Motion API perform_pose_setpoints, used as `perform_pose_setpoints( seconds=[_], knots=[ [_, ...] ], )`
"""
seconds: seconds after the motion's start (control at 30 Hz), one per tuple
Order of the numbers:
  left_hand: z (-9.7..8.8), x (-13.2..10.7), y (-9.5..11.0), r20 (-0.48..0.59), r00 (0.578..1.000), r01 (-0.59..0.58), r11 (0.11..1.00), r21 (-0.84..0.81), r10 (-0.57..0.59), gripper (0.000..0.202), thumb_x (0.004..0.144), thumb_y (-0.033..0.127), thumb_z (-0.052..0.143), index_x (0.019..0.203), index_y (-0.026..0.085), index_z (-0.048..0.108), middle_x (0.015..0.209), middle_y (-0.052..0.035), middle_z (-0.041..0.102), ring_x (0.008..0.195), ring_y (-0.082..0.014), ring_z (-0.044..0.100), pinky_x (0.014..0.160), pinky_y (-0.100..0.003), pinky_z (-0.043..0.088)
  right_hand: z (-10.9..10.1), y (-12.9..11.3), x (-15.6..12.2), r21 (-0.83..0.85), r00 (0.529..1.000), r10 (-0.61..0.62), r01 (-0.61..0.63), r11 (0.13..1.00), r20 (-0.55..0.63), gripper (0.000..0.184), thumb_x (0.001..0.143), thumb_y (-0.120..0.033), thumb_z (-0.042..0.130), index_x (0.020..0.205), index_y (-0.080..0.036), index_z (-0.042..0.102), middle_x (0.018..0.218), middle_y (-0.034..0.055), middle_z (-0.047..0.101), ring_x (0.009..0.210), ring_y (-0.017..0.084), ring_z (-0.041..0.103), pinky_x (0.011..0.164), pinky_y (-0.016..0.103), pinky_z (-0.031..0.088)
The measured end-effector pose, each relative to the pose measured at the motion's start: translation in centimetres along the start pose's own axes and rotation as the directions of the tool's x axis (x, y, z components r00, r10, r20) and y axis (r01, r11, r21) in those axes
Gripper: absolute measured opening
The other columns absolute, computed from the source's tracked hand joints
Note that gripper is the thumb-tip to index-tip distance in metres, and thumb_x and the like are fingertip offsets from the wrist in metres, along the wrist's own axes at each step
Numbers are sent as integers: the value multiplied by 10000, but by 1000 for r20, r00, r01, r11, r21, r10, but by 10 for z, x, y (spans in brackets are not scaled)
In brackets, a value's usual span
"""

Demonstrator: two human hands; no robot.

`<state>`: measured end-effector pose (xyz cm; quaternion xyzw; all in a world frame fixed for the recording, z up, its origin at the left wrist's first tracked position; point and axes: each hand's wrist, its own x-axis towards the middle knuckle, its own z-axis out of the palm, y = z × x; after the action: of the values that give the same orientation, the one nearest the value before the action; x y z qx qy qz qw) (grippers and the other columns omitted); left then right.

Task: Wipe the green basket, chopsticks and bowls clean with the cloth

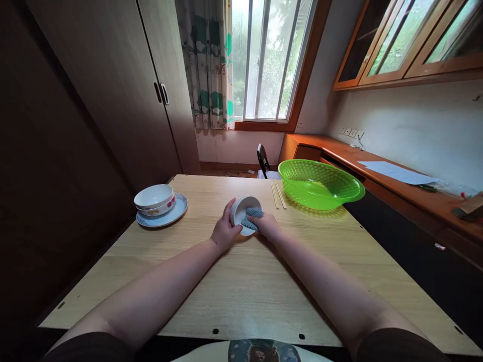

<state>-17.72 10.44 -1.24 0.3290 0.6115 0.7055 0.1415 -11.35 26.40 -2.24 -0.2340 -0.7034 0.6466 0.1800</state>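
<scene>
A white bowl point(238, 210) is tilted on its side above the middle of the table, its mouth turned toward my right. My left hand point(225, 229) grips it by the rim and outer wall, thumb at the near edge. Pressed into the bowl's inside is a grey-blue cloth point(252, 219), held by my right hand point(268, 225). The cloth covers part of the bowl's inner wall, and most of my right fingers are hidden behind it.
Two nested bowls point(154, 197) stand on a blue-rimmed plate point(179, 213) at the table's left. Chopsticks point(278, 196) lie beside a large green plastic basin point(320, 188) at the back right. Beyond the wooden table point(226, 291) are a chair point(263, 158) and an orange-brown desk point(335, 149).
</scene>
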Motion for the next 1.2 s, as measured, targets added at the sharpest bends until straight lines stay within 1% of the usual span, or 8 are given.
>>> perform_pose_setpoints(
  seconds=[0.2,0.4,0.57,0.67,0.77,0.83,0.97,1.2],
  knots=[
    [-3,6,3,66,993,-99,994,46,96,767,678,170,636,1396,271,387,1331,-35,538,1201,-241,499,1097,-459,319,-7,2,6,-46,996,-85,86,995,27,277,612,-294,738,851,-157,714,814,60,733,734,200,670,695,327,534],
    [-14,10,0,137,988,-98,978,182,73,700,737,254,628,1395,232,393,1272,-58,593,1159,-253,539,1042,-393,364,-8,3,6,-93,995,-97,100,991,36,198,630,-301,694,786,-179,703,755,17,720,703,178,654,690,310,522],
    [-9,9,-6,140,988,-72,996,48,65,748,841,399,547,1468,209,186,1183,-84,619,1081,-228,573,1015,-426,382,-1,0,0,16,998,-57,58,998,-41,191,645,-264,681,809,-170,704,813,47,731,752,199,673,718,318,532],
    [-2,7,-8,175,982,-62,997,-47,70,915,770,392,650,1478,243,91,1306,-105,531,1151,-220,532,1031,-421,380,2,1,-2,113,997,5,4,994,-80,236,656,-265,689,866,-158,702,872,80,735,783,219,686,723,329,545],
    [2,5,-9,174,982,-60,997,-46,67,1033,687,319,734,1473,266,66,1435,-139,391,1222,-239,483,1026,-406,394,4,4,-1,172,999,13,-6,985,-45,302,660,-298,691,928,-159,692,922,80,734,822,222,690,748,342,553],
    [2,5,-10,147,986,-76,997,2,75,982,704,293,710,1465,257,89,1431,-146,392,1206,-239,496,1013,-412,405,3,6,1,145,1000,6,-3,989,-17,320,642,-298,704,929,-158,690,924,73,734,834,220,689,773,356,551],
    [-1,5,-9,79,993,-97,988,120,88,836,723,246,651,1437,232,216,1318,-122,520,1110,-237,557,967,-410,438,1,6,2,44,1000,10,-9,999,-7,276,639,-264,722,894,-160,699,922,87,734,833,227,688,785,377,549],
    [-5,7,-2,5,998,-68,972,225,68,759,704,244,643,1407,238,356,1175,-68,637,984,-221,619,904,-355,464,0,-1,-1,-13,999,-10,10,1000,33,216,659,-213,719,872,-176,713,897,76,735,795,220,685,768,363,542]
  ],
)
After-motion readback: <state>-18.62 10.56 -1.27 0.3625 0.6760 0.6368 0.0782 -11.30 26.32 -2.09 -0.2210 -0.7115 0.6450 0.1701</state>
